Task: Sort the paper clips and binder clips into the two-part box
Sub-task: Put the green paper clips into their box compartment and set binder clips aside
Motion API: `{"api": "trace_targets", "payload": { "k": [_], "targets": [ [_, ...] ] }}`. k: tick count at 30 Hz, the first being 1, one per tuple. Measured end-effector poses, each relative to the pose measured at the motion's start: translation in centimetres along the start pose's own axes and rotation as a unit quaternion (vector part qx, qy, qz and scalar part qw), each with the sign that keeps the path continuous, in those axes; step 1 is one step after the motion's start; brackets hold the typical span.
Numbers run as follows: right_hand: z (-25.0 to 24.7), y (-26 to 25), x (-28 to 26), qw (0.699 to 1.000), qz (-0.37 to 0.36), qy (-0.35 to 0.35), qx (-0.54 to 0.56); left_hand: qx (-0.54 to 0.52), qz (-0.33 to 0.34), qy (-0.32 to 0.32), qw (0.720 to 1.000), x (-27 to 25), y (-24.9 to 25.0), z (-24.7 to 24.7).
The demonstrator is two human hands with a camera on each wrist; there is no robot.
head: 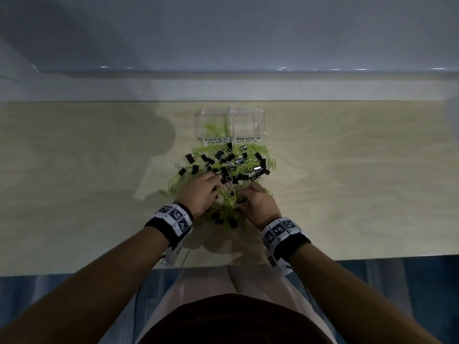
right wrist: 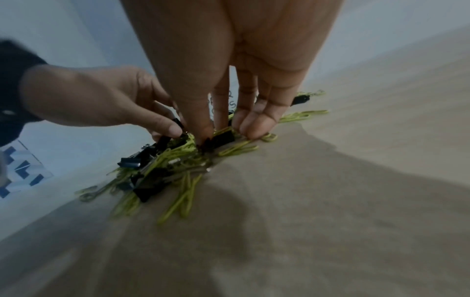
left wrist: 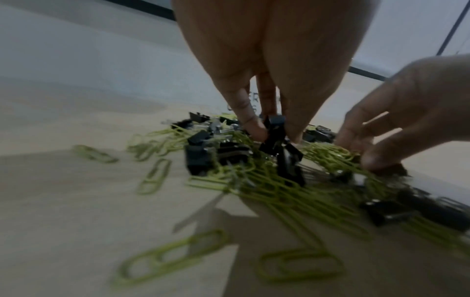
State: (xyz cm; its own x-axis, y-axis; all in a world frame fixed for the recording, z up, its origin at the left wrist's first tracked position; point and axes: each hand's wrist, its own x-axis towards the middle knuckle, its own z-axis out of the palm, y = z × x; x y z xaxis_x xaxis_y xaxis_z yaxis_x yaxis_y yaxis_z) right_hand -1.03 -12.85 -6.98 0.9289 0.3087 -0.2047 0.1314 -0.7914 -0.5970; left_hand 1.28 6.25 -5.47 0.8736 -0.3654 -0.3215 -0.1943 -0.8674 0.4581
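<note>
1. Pinching a black binder clip [left wrist: 276,128] between thumb and forefinger, the left hand [head: 202,192] digs into the near side of the pile, fingertips [left wrist: 257,130] down among the tangle.
2. Reaching in from 3 o'clock of the left hand, the right hand [head: 258,202] has its thumb and fingers closed around another black binder clip [right wrist: 223,137], while its outer fingertips [right wrist: 257,128] press on green paper clips on the table.
3. Both hands work close together, nearly touching, at about 6 o'clock of the heap; each wrist wears a black band [head: 171,225] carrying printed square markers.
4. Mixed green paper clips [head: 242,168] and black binder clips [head: 224,171] lie in one loose pile on the pale wooden table [head: 74,170], with stray paper clips scattered toward 9 o'clock and more clips lying at 6 o'clock between the wrists.
5. Directly at 12 o'clock of the pile stands the clear two-part box [head: 229,124], touching the heap's far edge.
6. Labels on the box front read "PAPER CLIPS" [head: 216,140] on the left part and "BINDER CLIPS" [head: 248,139] on the right.
7. Several green paper clips already lie in the left compartment; whether the right compartment holds anything cannot be told from the head view.
8. Beyond the table at 12 o'clock runs a grey wall [head: 223,33].
</note>
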Motion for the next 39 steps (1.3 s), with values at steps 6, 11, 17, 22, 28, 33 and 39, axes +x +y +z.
{"api": "trace_targets", "payload": {
  "k": [6, 11, 17, 22, 28, 33, 39],
  "targets": [
    [-0.1, 0.2, 0.2, 0.998, 0.045, 0.009, 0.033, 0.034, 0.045, 0.06, 0.997, -1.0, -0.2, -0.4],
    [-2.0, 1.0, -0.4, 0.965, 0.132, 0.077, 0.211, -0.004, 0.039, -0.028, 0.999, -0.3, 2.8, 1.5],
    [-4.2, 3.0, -0.3, 0.898, 0.245, 0.055, 0.362, -0.113, -0.039, 0.042, 0.992, 0.8, 3.1, 2.1],
    [-5.9, 5.3, -0.2, 0.943, 0.211, 0.093, 0.242, -0.135, -0.059, 0.096, 0.984, -0.3, 1.0, 1.1],
    [-5.4, 5.3, -1.7, 0.989, 0.063, 0.136, -0.016, -0.06, -0.052, 0.009, 0.997, -1.5, 2.3, 1.5],
    [-3.4, 3.2, -1.6, 0.998, 0.053, 0.032, -0.031, -0.031, -0.141, -0.023, 0.989, -1.0, 4.4, 2.3],
    [-2.9, 1.2, 1.0, 0.991, 0.109, -0.006, -0.079, -0.099, -0.168, 0.016, 0.981, -0.1, 4.3, 2.2]
  ]
}}
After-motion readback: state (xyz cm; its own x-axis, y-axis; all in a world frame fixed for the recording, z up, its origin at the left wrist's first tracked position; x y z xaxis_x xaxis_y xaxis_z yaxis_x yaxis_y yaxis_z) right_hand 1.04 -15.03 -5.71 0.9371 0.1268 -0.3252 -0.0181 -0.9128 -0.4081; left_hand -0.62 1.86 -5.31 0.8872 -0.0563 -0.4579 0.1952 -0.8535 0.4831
